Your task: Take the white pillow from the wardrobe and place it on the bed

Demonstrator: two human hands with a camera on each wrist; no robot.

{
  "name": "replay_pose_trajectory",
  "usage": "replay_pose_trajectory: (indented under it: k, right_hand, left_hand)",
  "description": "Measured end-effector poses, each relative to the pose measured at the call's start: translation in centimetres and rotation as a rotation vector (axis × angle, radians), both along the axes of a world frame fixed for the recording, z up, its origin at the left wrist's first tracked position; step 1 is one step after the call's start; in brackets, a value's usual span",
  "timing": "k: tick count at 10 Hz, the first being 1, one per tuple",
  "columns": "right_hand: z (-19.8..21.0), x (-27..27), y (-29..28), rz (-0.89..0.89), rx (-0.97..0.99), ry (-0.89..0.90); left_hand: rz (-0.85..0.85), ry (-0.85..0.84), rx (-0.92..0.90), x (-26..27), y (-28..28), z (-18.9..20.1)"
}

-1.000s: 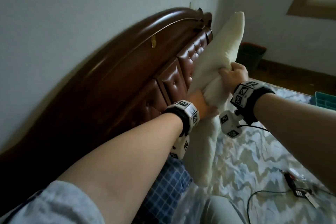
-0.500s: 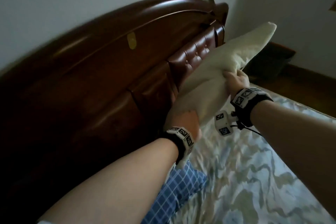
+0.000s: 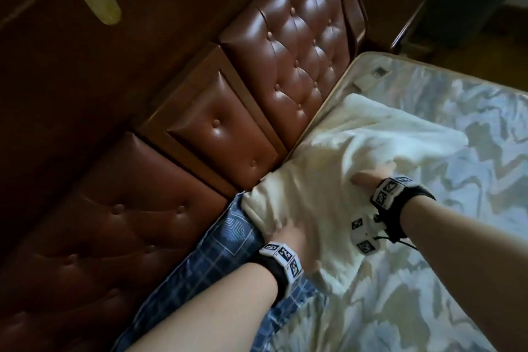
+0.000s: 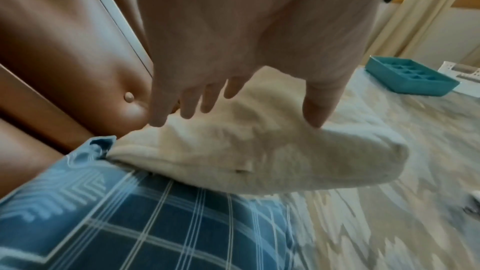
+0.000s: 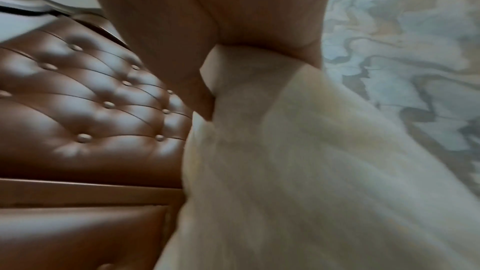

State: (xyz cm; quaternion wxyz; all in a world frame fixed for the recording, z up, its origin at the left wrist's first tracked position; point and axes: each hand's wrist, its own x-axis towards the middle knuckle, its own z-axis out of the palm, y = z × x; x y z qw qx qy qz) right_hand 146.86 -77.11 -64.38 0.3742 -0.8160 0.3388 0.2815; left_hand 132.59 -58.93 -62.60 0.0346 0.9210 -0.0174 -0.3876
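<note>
The white pillow [image 3: 357, 146] lies flat on the patterned bed [image 3: 471, 180], its long side against the brown tufted headboard [image 3: 300, 51]. Its near-left corner overlaps a blue plaid pillow [image 3: 217, 260]. My left hand [image 3: 285, 236] rests on that near corner. In the left wrist view its fingers [image 4: 187, 102] are straight and spread over the pillow [image 4: 259, 151], and the thumb tip touches the fabric. My right hand [image 3: 371, 180] is at the pillow's near edge. In the right wrist view it [image 5: 249, 48] grips a bunched fold of the pillow [image 5: 285, 171] between thumb and fingers.
The blue plaid pillow [image 4: 155, 223] lies by the headboard on the near left. A teal tray [image 4: 407, 79] and a white basket [image 4: 465, 75] sit farther down the bed. A dark bin [image 3: 463, 0] stands on the floor beyond the bed's corner.
The pillow came down from mid-air beside the headboard and now lies flat on the bed. My left hand has let go and its fingers have straightened; the right hand still grips.
</note>
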Motion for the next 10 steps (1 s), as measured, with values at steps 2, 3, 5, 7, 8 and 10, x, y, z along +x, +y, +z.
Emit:
replay_pose_trajectory:
  k: [2,3,5,7,8,10]
  right_hand:
    - [-8.9,-4.7,-2.2,0.119,-0.225,0.229]
    - [-9.2,-5.1,-0.8,-0.087,-0.218,0.208]
    - [-9.8,-1.3,-0.5,-0.108,-0.11,-0.136]
    - [-8.4,-2.1,1.5,0.223,-0.076,0.121]
    - [-7.0,-3.9,3.4,0.391,-0.042,0.138]
    - [-2.5,-6.0,6.3,0.312,0.001,0.045]
  left_hand:
    - [0.08,0.113,-0.05,-1.7,0.1,-4.5]
    - [0.028,0.133,-0.079,-2.0,-0.3,-6.1]
    - [-0.03,0.083,-0.123,-2.3,-1.9,-8.5]
    - [0.003,0.064,-0.061,-2.5,-1.6,-8.0]
    - [0.057,0.048,-0.055,-2.0,-0.7,-6.5]
    - [0.151,-0.034,-0.049,-2.3,1.7,-2.3]
